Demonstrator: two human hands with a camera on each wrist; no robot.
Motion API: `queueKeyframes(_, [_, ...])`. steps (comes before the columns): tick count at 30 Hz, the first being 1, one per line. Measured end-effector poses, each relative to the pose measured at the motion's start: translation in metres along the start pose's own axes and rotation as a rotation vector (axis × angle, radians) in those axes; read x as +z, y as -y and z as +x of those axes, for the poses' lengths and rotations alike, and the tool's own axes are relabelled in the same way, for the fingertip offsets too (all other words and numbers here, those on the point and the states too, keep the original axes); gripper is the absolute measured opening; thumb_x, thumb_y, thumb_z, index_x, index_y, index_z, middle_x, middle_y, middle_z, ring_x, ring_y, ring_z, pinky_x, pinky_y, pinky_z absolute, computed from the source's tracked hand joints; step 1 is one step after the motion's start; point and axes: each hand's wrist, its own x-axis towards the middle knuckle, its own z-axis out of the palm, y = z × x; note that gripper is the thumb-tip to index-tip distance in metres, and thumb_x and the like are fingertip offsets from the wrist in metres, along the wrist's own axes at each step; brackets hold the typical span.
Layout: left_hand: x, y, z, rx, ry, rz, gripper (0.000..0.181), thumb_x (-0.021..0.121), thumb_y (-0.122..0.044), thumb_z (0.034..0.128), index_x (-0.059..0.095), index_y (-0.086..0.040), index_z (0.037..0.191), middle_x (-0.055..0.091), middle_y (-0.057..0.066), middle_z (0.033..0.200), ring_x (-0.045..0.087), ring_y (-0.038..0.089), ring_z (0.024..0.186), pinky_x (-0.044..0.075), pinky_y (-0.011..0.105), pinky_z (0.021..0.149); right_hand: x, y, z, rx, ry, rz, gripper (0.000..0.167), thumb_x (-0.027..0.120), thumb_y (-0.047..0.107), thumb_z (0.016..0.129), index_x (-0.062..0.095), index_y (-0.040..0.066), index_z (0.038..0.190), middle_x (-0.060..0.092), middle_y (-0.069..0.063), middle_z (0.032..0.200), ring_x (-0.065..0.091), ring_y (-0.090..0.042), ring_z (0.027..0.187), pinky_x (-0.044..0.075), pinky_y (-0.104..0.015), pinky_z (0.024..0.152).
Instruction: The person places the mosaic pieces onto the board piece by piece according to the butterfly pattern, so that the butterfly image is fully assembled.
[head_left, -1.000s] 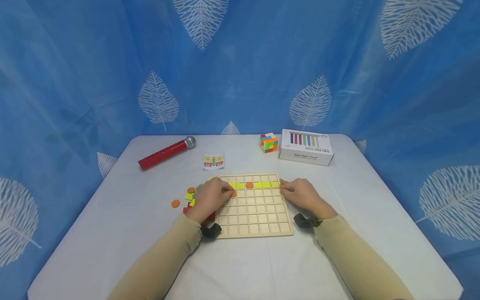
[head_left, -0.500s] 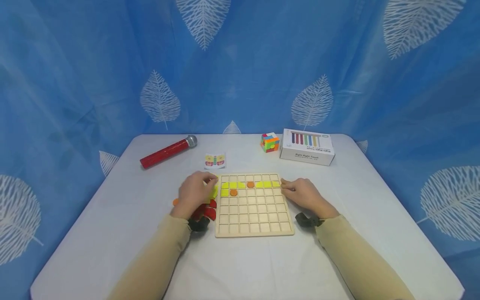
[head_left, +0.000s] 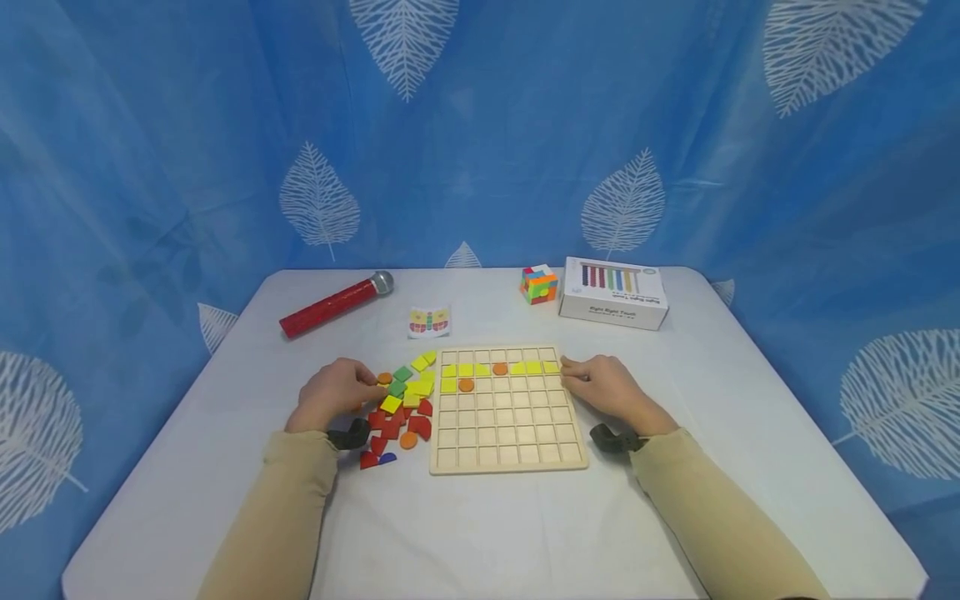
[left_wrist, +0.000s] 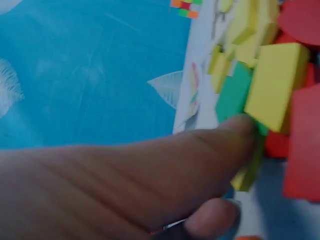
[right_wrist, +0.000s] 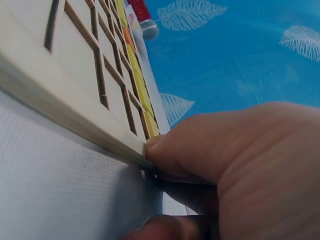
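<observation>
Nearest us, a blue piece [head_left: 387, 458] and a red tile [head_left: 420, 427] lie in the near part of a loose heap, whose long axis runs roughly from six to one o'clock beside the left edge of the wooden grid board [head_left: 508, 435]. The left hand [head_left: 336, 390] is the nearer to this heap, on its nine o'clock side, fingertips down among the pieces; just beside them, at about four o'clock, lies a loose yellow square [head_left: 391, 404]. We cannot tell whether thumb and finger clamp the yellow piece [left_wrist: 246, 178] below them. From that hand the board sits at three o'clock, its rows running nine to three. The right hand [head_left: 609, 388] pinches the board's edge at about two o'clock from its centre. Farther off, we see a picture card [head_left: 429, 322] at eleven o'clock from the board.
</observation>
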Motion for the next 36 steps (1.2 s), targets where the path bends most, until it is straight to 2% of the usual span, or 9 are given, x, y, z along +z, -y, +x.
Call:
queueKeyframes(7, [0.008,-0.007,0.000,-0.030,-0.042,0.028,0.046,0.083,-0.038,0.0857,0.069,-0.004,0.113,0.068,0.011,0.103,0.060,0.029,0.094,0.053,0.041,0.080,0.001,-0.001,0.001,-0.003,-0.001,0.013,0.037,0.066,0.030,0.100,0.068,0.013,0.132,0.058,-0.003,0.147,0.050,-0.036,0.140,0.039,-0.055,0.114])
queueKeyframes(12, [0.010,-0.008,0.000,-0.032,-0.046,0.038,0.047,0.084,-0.038,0.0851,0.068,-0.003,0.113,0.068,0.013,0.106,0.059,0.030,0.098,0.053,0.042,0.082,0.001,-0.002,0.001,-0.006,-0.004,0.018,0.037,0.065,0.031,0.100,0.068,0.013,0.132,0.059,-0.004,0.147,0.051,-0.036,0.140,0.038,-0.056,0.115])
queueKeyframes(19, [0.006,-0.004,0.002,-0.022,-0.040,-0.031,0.036,0.079,-0.031,0.0906,0.070,-0.004,0.113,0.067,0.012,0.105,0.058,0.029,0.096,0.054,0.040,0.081,0.001,-0.001,0.000,0.002,-0.005,0.032,0.037,0.064,0.032,0.101,0.068,0.013,0.132,0.059,-0.004,0.147,0.051,-0.036,0.140,0.038,-0.056,0.115])
queueKeyframes(25, [0.002,-0.002,0.004,0.018,-0.038,-0.110,0.036,0.072,-0.031,0.0959,0.069,-0.006,0.122,0.067,0.012,0.109,0.060,0.028,0.092,0.054,0.036,0.080,0.000,0.001,0.000,0.002,-0.007,0.029,0.038,0.064,0.033,0.101,0.067,0.013,0.133,0.059,-0.003,0.146,0.052,-0.035,0.139,0.039,-0.055,0.115])
queueKeyframes(28, [0.004,-0.006,0.003,0.062,-0.048,-0.145,0.033,0.071,-0.032,0.0968,0.069,-0.009,0.121,0.067,0.011,0.112,0.060,0.028,0.095,0.055,0.037,0.082,0.000,0.000,0.000,0.010,-0.003,0.033,0.039,0.064,0.033,0.101,0.066,0.012,0.134,0.058,-0.003,0.147,0.051,-0.036,0.140,0.039,-0.055,0.115])
queueKeyframes(30, [0.009,-0.012,0.003,0.122,-0.067,-0.154,0.030,0.071,-0.032,0.0971,0.069,-0.011,0.117,0.068,0.009,0.112,0.060,0.027,0.095,0.055,0.037,0.083,0.000,0.000,0.000,0.019,-0.002,0.036,0.039,0.064,0.033,0.101,0.066,0.012,0.134,0.058,-0.004,0.147,0.051,-0.036,0.140,0.038,-0.055,0.115])
queueKeyframes(33, [0.018,-0.027,0.002,0.235,-0.101,-0.137,0.024,0.071,-0.032,0.0973,0.071,-0.013,0.112,0.070,0.007,0.108,0.060,0.025,0.094,0.054,0.036,0.081,0.000,0.000,0.000,0.025,0.002,0.039,0.039,0.064,0.033,0.101,0.067,0.012,0.133,0.058,-0.004,0.147,0.050,-0.036,0.141,0.037,-0.055,0.115])
queueKeyframes(36, [0.030,-0.046,0.002,0.313,-0.107,-0.104,0.020,0.072,-0.031,0.0966,0.072,-0.016,0.108,0.070,0.004,0.106,0.060,0.023,0.090,0.052,0.036,0.078,0.001,0.000,0.000,0.025,0.004,0.047,0.039,0.064,0.033,0.101,0.067,0.012,0.133,0.058,-0.004,0.147,0.050,-0.036,0.140,0.038,-0.055,0.115])
